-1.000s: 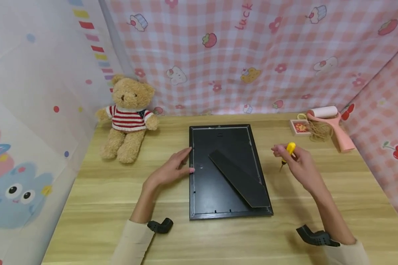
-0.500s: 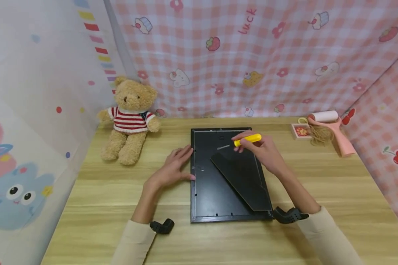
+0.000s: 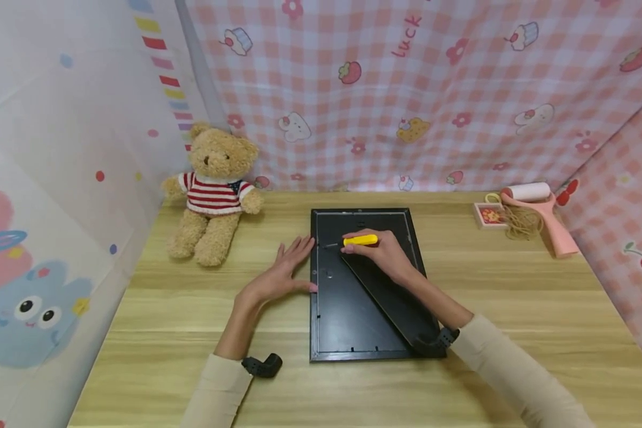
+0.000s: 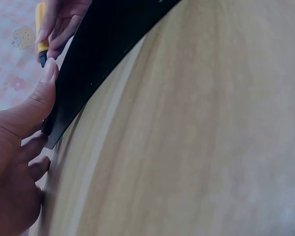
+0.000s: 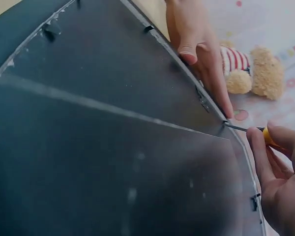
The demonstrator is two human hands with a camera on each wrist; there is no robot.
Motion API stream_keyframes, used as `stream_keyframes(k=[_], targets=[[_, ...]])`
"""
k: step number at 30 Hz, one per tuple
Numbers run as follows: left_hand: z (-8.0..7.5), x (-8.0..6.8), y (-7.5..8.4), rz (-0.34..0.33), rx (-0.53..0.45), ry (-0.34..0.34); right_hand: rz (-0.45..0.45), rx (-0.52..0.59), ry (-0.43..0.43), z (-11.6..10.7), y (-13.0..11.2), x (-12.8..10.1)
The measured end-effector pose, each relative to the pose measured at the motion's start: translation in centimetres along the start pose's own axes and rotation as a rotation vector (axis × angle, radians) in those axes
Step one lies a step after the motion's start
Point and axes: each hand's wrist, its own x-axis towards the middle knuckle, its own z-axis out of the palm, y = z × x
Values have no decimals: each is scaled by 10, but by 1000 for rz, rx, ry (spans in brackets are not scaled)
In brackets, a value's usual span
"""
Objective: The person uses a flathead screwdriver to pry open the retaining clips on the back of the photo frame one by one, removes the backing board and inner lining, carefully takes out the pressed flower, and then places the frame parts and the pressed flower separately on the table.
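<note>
Pink checked cloth printed with cupcakes, strawberries and the word "luck" hangs behind a pale wooden table [image 3: 155, 309], and a white printed sheet closes its left side; a black picture frame [image 3: 342, 321] lies face down near the middle of the table, back panel up with its folding stand lying slantwise across it, so that the small metal tabs along the inner rim can be reached; the left hand [image 3: 279, 274] rests with fingers straight and spread against the frame's left edge, thumb pressed to the rim, apparently to keep the frame from sliding; the right hand [image 3: 385, 254] pinches a small yellow-handled screwdriver [image 3: 359, 240] between thumb and fingers, shaft held nearly flat and pointing left, and in the right wrist view the tip [image 5: 227, 125] meets the frame's left rim just beside the left fingers [image 5: 217, 83], seemingly at a tab, though the tab itself is too small to make out; a teddy bear [image 3: 214, 190] in a red striped sweater sits at the far left corner; a pink lint roller [image 3: 540, 208], a tangle of rubber bands [image 3: 520, 221] and a small red patterned box [image 3: 489, 215] lie at the far right corner, well apart from the hands; no other writing can be read.
</note>
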Motion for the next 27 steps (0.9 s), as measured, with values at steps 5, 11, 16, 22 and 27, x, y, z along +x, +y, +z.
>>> stream_keyframes(k=[5, 11, 16, 22, 27], targets=[[-2, -2, 4, 13, -10, -3, 15, 32, -9, 2, -2, 6], [0, -1, -4, 7, -7, -6, 70, 120, -25, 2, -3, 12], [-1, -1, 2, 0, 2, -16, 40, 88, -31, 1, -2, 18], [0, 1, 3, 9, 9, -15, -93, -133, -21, 7, -17, 27], [-1, -2, 1, 2, 0, -11, -155, -200, -24, 14, -22, 28]])
